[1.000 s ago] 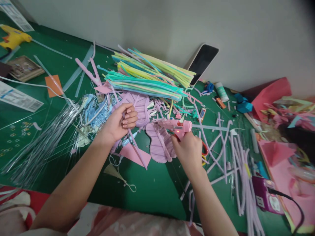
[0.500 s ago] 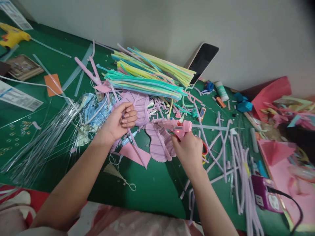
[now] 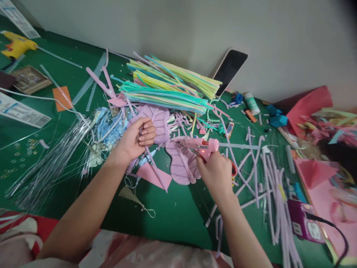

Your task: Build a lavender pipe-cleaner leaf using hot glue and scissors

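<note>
My right hand [image 3: 216, 171] grips a pink glue gun [image 3: 208, 147] with a small red light on its side. The gun's nozzle points left, over the upper part of a ribbed purple shape [image 3: 181, 165] lying on the green table. My left hand [image 3: 139, 139] has its fingers curled above a second purple piece [image 3: 157, 121]; a purple stem [image 3: 156, 169] runs down from under it. Whether those fingers pinch the stem is hidden. Pink paper [image 3: 153, 176] lies below the left hand.
Bundles of coloured pipe cleaners [image 3: 167, 95] lie behind the hands, near a leaning phone [image 3: 230, 70]. Silver strands [image 3: 50, 163] spread at left, with a yellow glue gun [image 3: 19, 44] beyond. Purple stems [image 3: 279, 208] and a purple device [image 3: 304, 221] sit at right.
The glue gun and my right hand have shifted very slightly right. My left hand keeps its curled pose, and the view has moved a little.
</note>
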Motion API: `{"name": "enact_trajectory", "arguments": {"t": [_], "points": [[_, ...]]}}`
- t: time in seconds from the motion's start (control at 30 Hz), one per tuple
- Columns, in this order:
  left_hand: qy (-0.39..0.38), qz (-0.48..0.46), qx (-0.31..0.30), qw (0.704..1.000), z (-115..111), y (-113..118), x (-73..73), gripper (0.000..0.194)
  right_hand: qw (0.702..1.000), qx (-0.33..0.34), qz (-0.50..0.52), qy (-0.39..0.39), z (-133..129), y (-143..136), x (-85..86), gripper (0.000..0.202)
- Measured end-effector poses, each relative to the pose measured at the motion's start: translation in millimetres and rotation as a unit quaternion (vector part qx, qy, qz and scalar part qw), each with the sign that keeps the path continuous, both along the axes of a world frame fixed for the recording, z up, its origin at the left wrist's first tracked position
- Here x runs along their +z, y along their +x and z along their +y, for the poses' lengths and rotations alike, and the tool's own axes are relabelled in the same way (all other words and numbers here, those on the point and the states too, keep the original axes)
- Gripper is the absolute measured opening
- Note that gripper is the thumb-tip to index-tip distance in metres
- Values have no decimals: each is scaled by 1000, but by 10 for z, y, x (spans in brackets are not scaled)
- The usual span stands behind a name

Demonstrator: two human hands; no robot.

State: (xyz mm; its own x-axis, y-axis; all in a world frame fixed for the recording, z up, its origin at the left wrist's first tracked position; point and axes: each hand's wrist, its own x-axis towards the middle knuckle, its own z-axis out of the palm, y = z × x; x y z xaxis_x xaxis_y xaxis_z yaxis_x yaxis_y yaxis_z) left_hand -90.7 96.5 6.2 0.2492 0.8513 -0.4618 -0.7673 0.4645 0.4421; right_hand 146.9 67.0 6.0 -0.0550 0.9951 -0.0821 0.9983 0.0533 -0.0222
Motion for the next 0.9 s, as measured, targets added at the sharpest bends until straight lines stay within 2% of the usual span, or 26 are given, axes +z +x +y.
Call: {"name": "enact_trajectory", "arguments": {"t": [0.57,0.9], "points": [[-10,10,2,1000,-5,11,30,48,1000,7,6,12,-52,55,21,30],[-26,5,9,1000,-6,17,48,39,999,8,35,21,-102,109,27,27]]}}
